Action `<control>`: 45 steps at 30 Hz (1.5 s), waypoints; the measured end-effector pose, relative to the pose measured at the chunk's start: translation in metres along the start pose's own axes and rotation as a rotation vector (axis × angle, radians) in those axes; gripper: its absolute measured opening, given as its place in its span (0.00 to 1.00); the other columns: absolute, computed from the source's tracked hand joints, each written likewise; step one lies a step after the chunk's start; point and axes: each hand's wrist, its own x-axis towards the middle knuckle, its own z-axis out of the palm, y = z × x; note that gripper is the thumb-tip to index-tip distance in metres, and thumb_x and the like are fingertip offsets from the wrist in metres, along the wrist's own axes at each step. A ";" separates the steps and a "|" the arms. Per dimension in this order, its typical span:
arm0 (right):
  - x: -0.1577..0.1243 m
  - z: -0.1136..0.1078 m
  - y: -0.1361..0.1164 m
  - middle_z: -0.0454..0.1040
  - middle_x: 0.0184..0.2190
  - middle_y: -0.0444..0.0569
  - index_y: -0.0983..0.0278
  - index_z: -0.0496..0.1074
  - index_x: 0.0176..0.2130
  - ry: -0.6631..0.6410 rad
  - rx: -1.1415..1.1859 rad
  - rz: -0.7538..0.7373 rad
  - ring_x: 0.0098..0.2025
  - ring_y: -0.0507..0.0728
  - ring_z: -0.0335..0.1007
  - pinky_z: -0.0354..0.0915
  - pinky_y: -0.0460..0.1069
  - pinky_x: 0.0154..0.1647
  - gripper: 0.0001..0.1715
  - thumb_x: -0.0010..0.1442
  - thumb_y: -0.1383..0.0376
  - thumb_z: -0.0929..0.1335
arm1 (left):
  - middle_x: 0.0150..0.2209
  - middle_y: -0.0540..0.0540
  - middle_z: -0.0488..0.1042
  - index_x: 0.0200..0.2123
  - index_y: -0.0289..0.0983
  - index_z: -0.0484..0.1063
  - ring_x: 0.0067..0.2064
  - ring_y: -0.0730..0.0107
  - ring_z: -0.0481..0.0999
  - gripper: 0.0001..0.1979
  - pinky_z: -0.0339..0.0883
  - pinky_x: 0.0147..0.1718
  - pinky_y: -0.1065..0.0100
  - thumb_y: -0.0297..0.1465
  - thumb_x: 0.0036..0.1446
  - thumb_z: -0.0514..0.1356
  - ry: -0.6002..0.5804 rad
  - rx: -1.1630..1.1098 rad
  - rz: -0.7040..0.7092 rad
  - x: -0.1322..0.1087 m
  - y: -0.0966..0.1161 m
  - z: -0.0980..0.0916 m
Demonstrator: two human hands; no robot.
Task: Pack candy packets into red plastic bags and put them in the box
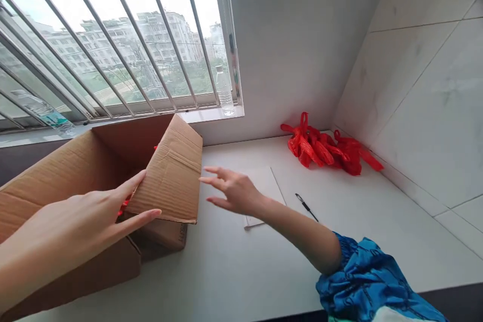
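A large brown cardboard box (60, 176) lies on the white counter (241, 271) at the left, its flap (169, 171) standing half up. My left hand (86, 221) reaches over the box, fingers stretched out, fingertips touching the flap's lower edge. Something red shows inside the box under the flap. My right hand (234, 191) hovers just right of the flap with its fingers spread, holding nothing. Under that hand lies a white notepad (264, 186), and a black pen (306, 207) rests to its right.
A heap of red plastic bags (324, 148) lies in the back right corner against the tiled wall. A clear water bottle (225, 91) stands on the sill of the barred window; another bottle (43, 112) lies outside the bars at left.
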 end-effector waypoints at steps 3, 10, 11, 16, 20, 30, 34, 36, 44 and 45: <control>-0.022 -0.019 0.087 0.60 0.66 0.64 0.64 0.72 0.57 -0.017 -0.217 0.396 0.63 0.69 0.62 0.62 0.64 0.61 0.25 0.62 0.59 0.71 | 0.47 0.48 0.81 0.68 0.55 0.51 0.38 0.49 0.81 0.35 0.61 0.27 0.64 0.56 0.60 0.44 0.028 0.096 -0.104 -0.024 0.027 0.012; -0.069 -0.056 0.207 0.75 0.50 0.67 0.71 0.77 0.31 0.156 -0.371 0.773 0.58 0.67 0.70 0.59 0.65 0.60 0.23 0.66 0.55 0.66 | 0.41 0.53 0.80 0.44 0.47 0.72 0.33 0.67 0.77 0.21 0.53 0.24 0.70 0.38 0.66 0.40 0.136 0.213 0.057 -0.031 0.036 0.020; -0.074 -0.058 0.212 0.77 0.47 0.62 0.70 0.77 0.31 0.162 -0.373 0.767 0.55 0.64 0.72 0.61 0.64 0.59 0.20 0.66 0.56 0.67 | 0.39 0.54 0.80 0.42 0.48 0.72 0.32 0.69 0.76 0.20 0.53 0.24 0.71 0.38 0.66 0.41 0.130 0.203 0.063 -0.031 0.031 0.020; -0.080 -0.066 0.211 0.77 0.48 0.66 0.75 0.77 0.42 0.236 -0.340 0.631 0.50 0.60 0.76 0.57 0.65 0.59 0.28 0.66 0.53 0.61 | 0.39 0.58 0.80 0.40 0.49 0.71 0.34 0.72 0.75 0.16 0.54 0.27 0.73 0.38 0.64 0.43 0.135 0.129 0.051 -0.036 0.002 0.025; -0.067 -0.074 0.184 0.73 0.57 0.65 0.71 0.75 0.53 0.284 -0.277 0.492 0.55 0.61 0.73 0.52 0.65 0.63 0.28 0.66 0.55 0.60 | 0.47 0.56 0.79 0.53 0.52 0.67 0.43 0.65 0.77 0.17 0.66 0.38 0.67 0.40 0.63 0.48 0.293 0.034 0.003 -0.042 -0.003 0.030; -0.111 -0.033 0.081 0.81 0.45 0.52 0.60 0.79 0.44 0.005 0.062 0.142 0.52 0.59 0.77 0.55 0.65 0.66 0.13 0.67 0.63 0.65 | 0.48 0.47 0.78 0.47 0.45 0.74 0.48 0.66 0.77 0.11 0.72 0.48 0.65 0.32 0.65 0.54 0.451 -0.561 0.418 -0.033 0.119 0.084; -0.126 -0.014 0.069 0.82 0.42 0.48 0.58 0.77 0.40 0.103 0.083 0.151 0.48 0.59 0.77 0.53 0.66 0.65 0.11 0.68 0.62 0.65 | 0.48 0.46 0.78 0.46 0.43 0.75 0.49 0.65 0.76 0.12 0.72 0.44 0.65 0.33 0.68 0.52 0.442 -0.699 0.358 0.015 0.162 0.122; -0.127 -0.008 0.065 0.82 0.38 0.46 0.58 0.76 0.36 0.180 0.071 0.200 0.46 0.58 0.78 0.53 0.65 0.66 0.11 0.68 0.61 0.65 | 0.49 0.46 0.78 0.47 0.43 0.75 0.49 0.63 0.74 0.11 0.71 0.42 0.64 0.33 0.67 0.54 0.416 -0.672 0.351 0.035 0.176 0.132; -0.125 0.009 0.052 0.79 0.36 0.43 0.57 0.74 0.42 0.220 -0.008 0.277 0.39 0.56 0.74 0.48 0.63 0.67 0.08 0.69 0.60 0.65 | 0.35 0.51 0.79 0.36 0.42 0.75 0.36 0.69 0.75 0.05 0.64 0.35 0.68 0.33 0.65 0.59 0.296 -0.653 0.352 0.051 0.199 0.149; -0.125 0.008 0.052 0.78 0.35 0.43 0.56 0.74 0.41 0.221 -0.002 0.277 0.40 0.56 0.74 0.47 0.63 0.67 0.08 0.69 0.62 0.64 | 0.33 0.51 0.79 0.34 0.42 0.74 0.35 0.69 0.75 0.07 0.63 0.34 0.69 0.33 0.65 0.59 0.309 -0.665 0.335 0.050 0.198 0.152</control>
